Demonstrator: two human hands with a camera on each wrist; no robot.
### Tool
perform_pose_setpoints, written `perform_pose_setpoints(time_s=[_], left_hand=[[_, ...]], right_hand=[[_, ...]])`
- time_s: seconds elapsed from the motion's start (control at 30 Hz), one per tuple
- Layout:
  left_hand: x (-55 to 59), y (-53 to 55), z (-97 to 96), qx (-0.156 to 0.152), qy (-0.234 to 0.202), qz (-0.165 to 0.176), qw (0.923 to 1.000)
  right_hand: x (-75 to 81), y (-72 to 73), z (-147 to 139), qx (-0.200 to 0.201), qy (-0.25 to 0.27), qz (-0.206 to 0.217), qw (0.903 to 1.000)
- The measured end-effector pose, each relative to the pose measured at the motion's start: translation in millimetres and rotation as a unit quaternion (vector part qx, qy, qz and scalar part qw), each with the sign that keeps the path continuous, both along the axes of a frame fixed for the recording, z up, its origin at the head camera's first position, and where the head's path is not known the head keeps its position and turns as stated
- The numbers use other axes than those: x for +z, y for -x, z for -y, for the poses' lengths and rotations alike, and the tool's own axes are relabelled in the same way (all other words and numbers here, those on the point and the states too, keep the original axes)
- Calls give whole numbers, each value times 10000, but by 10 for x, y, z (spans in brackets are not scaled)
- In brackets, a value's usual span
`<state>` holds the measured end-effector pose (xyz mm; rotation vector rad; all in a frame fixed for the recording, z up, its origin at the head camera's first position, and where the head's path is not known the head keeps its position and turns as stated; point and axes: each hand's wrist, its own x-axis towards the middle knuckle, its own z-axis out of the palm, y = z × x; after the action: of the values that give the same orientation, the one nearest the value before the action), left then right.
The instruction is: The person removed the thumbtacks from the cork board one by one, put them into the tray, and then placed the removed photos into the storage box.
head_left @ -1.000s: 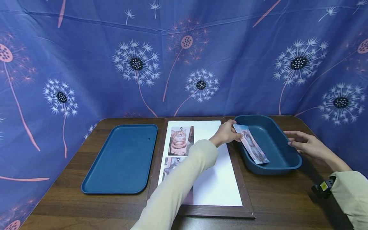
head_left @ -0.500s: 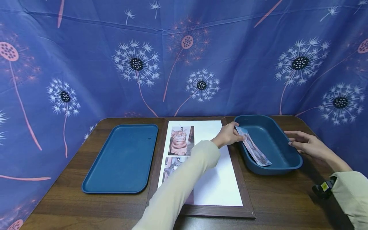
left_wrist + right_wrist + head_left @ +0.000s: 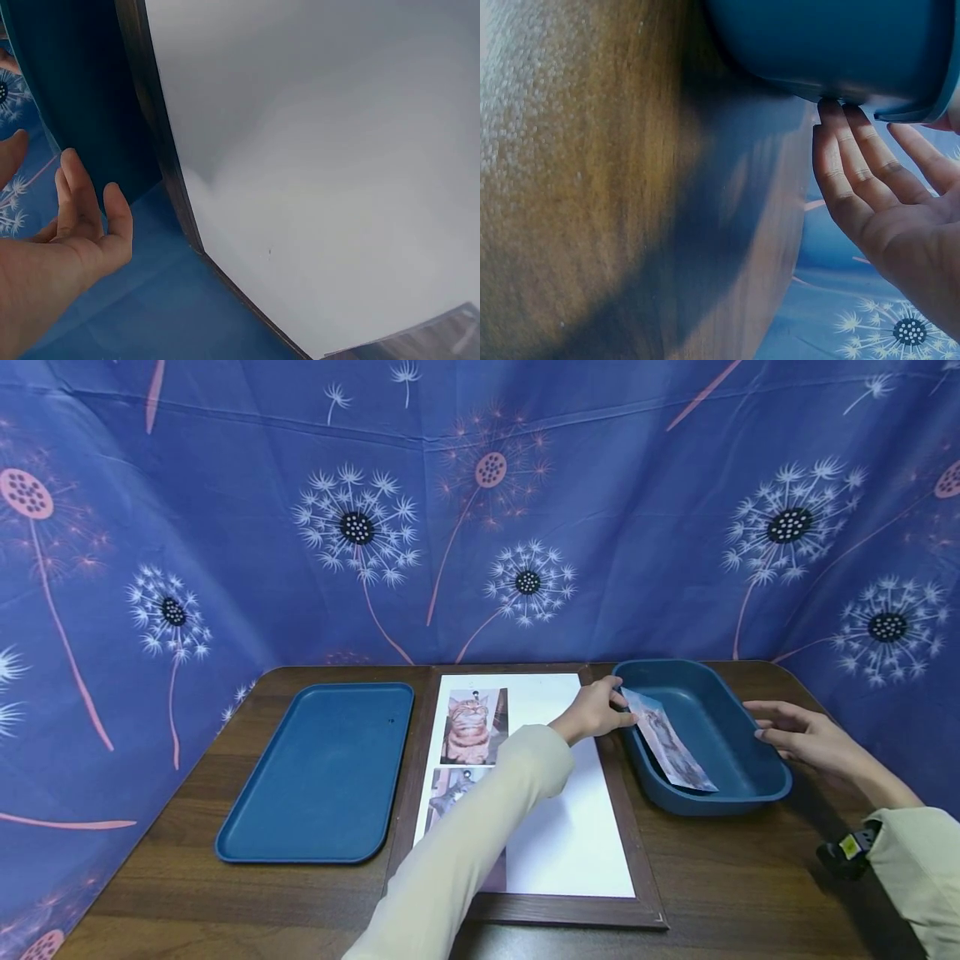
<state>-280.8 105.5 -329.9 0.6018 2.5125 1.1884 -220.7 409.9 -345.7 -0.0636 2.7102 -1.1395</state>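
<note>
My left hand (image 3: pixel 596 708) is at the left rim of a deep blue bin (image 3: pixel 701 710), its thumb and fingers pinching the near end of a cat photo (image 3: pixel 667 742). That photo slants from the rim down into the bin. In the left wrist view the fingers (image 3: pixel 75 196) bend beside the bin's outer wall, and the photo is out of sight. On the other side, my right hand (image 3: pixel 806 739) grips the bin's right rim. The right wrist view shows its fingers (image 3: pixel 862 161) against the outside, with part of the thumb over the edge.
A white board (image 3: pixel 558 827) in a brown frame lies mid-table, bearing cat photos such as the upper one (image 3: pixel 472 727) and one below it (image 3: pixel 448 792), partly under my left sleeve. A flat blue tray (image 3: pixel 318 777) is at the left. A patterned blue cloth (image 3: pixel 450 527) hangs behind.
The photo has slid a little right and deeper into the bin, and my left hand has shifted slightly right with it. My right hand keeps its place on the rim.
</note>
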Motion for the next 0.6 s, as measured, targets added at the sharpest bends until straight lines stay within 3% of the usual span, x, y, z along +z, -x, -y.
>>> perform_pose_setpoints(time_s=[0.5,0.6], left_hand=[[6,-8,147,-355,-230,-34,9991],[-56,49,177,-360,-276,48,9990]], right_hand=[[-25,-35,19,-32,5,-32,10000],[-33,-39,31,-41,-84,-56,9999]])
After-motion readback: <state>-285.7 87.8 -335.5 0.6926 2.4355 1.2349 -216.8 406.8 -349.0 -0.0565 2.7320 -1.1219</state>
